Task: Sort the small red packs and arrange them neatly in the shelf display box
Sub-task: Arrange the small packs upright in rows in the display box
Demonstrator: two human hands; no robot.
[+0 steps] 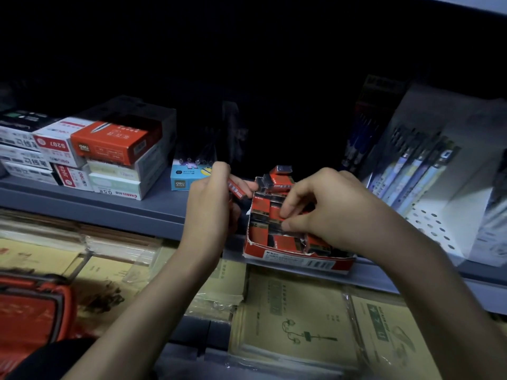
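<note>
A torn red display box (299,263) stands at the front edge of the grey shelf (109,207), filled with several small red packs (285,242). More red packs (279,175) are piled loosely at the box's far end. My left hand (210,198) is just left of the box and grips a few red packs (237,189) between thumb and fingers. My right hand (326,212) reaches into the box from the right; its thumb and forefinger pinch one red pack (275,212) lying among the others.
Stacked red and white stationery boxes (104,149) fill the shelf's left side, with a light blue box (189,175) beside my left hand. A white perforated holder of pens (428,193) stands at the right. Wrapped yellow notebooks (296,325) and a red case (33,311) lie on the lower level.
</note>
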